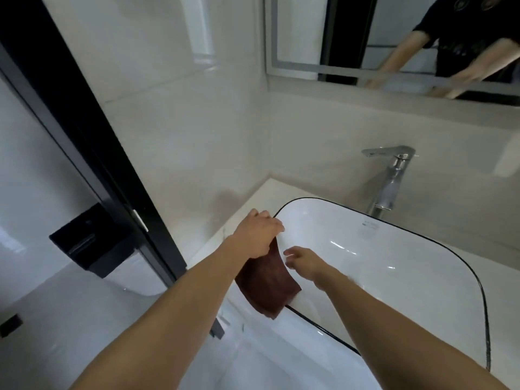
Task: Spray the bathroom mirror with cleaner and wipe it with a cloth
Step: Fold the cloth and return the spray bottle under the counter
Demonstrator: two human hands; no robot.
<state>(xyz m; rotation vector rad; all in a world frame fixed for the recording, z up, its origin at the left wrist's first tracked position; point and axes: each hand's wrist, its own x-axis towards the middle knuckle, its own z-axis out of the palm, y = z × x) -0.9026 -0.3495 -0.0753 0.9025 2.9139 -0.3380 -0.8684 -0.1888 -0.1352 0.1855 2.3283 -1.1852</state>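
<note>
My left hand [260, 233] pinches the top edge of a dark brown cloth [267, 285], which hangs down over the left rim of the white basin. Just to the right of the cloth, my right hand [302, 261] hovers over the basin with loosely spread fingers and holds nothing. The bathroom mirror [394, 38] hangs on the wall at the upper right and reflects both my arms. No spray bottle is in view.
A white basin with a thin black rim [422, 237] sits on a pale counter [253, 204]. A chrome tap [391, 175] stands behind it. A black door frame [92, 153] and a black wall box [90, 240] are at the left.
</note>
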